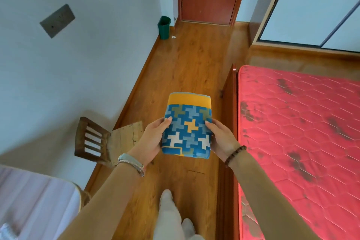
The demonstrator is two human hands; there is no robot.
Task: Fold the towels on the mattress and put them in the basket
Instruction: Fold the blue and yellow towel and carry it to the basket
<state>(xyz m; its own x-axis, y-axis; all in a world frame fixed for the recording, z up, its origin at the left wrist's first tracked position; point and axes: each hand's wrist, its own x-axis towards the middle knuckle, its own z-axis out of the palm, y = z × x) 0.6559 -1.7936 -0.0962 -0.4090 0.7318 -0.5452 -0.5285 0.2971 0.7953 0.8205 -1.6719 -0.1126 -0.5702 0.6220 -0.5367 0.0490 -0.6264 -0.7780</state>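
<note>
Wooden floor (187, 60) is running ahead between the wall (87, 64) and the red mattress (292, 122), and the folded towel (188, 128) is hovering over it, well clear of the bed. Left hand (151, 138) is clasping its left edge, right hand (222, 138) is clasping the right, thumbs lying on top. Looks like the carry to the basket; what seems a cloth-lined basket (81, 197) is sitting low left. Best played by pinching the layers flat, holding the bundle level, and lowering it in rather than dropping.
</note>
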